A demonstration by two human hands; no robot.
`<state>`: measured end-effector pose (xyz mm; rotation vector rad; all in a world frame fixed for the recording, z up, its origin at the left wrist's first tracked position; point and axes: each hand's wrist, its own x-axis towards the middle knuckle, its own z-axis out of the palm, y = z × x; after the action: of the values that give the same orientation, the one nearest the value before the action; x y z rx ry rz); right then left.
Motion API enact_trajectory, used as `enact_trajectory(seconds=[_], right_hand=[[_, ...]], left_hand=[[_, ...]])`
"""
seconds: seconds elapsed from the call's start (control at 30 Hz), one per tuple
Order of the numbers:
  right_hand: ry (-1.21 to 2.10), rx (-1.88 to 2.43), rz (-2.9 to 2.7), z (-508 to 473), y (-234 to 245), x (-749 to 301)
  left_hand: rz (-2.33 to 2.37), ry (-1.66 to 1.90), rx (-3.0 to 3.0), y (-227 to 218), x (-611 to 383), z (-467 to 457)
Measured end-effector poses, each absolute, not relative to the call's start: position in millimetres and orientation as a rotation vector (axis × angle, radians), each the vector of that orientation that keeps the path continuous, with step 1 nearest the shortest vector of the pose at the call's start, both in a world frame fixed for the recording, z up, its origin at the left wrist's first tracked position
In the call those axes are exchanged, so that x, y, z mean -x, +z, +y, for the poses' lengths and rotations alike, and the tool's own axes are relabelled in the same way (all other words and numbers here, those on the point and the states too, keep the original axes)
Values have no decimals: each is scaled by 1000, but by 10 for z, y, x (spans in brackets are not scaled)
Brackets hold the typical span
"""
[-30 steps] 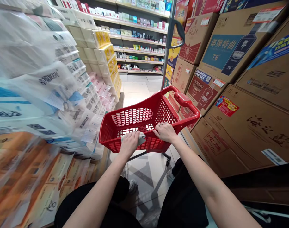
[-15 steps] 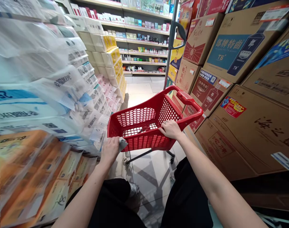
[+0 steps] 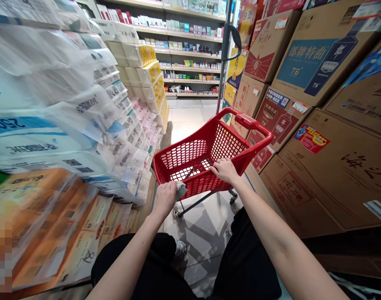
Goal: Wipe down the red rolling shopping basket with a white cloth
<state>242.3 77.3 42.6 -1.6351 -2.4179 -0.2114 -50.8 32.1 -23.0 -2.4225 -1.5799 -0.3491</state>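
A red plastic shopping cart [image 3: 196,156] stands on the tiled aisle floor in front of me, its basket bare inside. My left hand [image 3: 164,198] is closed on a grey-white cloth [image 3: 180,191] pressed against the cart's near left rim. My right hand [image 3: 224,170] grips the near rim of the basket, fingers curled over the edge. The cart's red handle [image 3: 251,123] is on its far side, away from me.
Stacked plastic-wrapped tissue packs [image 3: 68,125] wall the left side of the aisle. Cardboard cartons [image 3: 318,125] are piled along the right. A grey pole [image 3: 226,54] rises behind the cart. Product shelves [image 3: 184,50] cross the far end.
My left hand with the cloth has slid from the middle of the near rim to its left corner. The cart has turned and shifted rightward and a little farther away.
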Motion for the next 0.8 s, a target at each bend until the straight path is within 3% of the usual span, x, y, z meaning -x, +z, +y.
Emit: enact_trajectory(seconds=[0.4,0.8], right_hand=[[-120,1504,-2432,681,359,-2635],[-205,1599,-2447,691,329,-2591]], left_hand=[[-1339,-513,2642,-335,942,143],[-1424,-468,2457,-296,514,176]])
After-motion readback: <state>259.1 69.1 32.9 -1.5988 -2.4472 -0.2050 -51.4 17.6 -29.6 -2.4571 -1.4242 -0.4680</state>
